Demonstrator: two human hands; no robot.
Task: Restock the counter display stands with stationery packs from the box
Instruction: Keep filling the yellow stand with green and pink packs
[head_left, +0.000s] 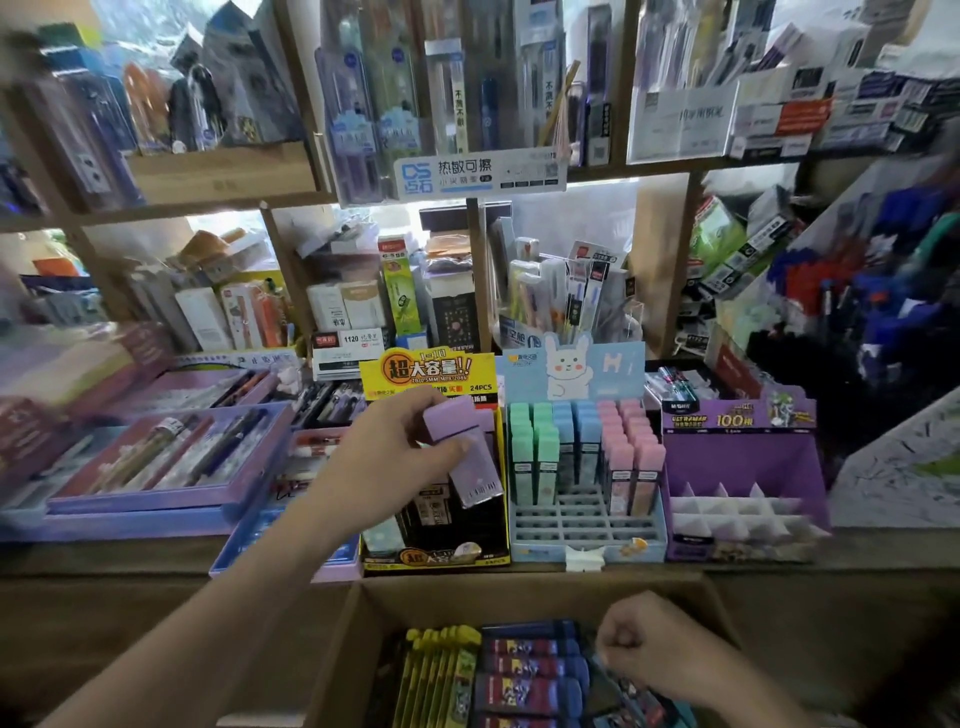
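My left hand (387, 447) grips a purple stationery pack (467, 452) and holds it tilted over the yellow-and-black display stand (434, 553). Right of that stand is a light blue stand (587, 525) with a rabbit header; green, blue and pink packs fill its back rows and its front slots are bare. Further right is a purple stand (743, 467) with white dividers. Down in the cardboard box (519, 587), my right hand (641, 642) is curled over the packs; whether it grips one is hidden. The box holds yellow packs (436, 675) and dark blue packs (530, 670).
Purple trays of pens (171, 457) lie on the counter to the left. Wooden shelves (218, 200) behind the counter are crowded with boxed pens and refills. A slanted rack of blue and red pens (857, 291) stands at the right.
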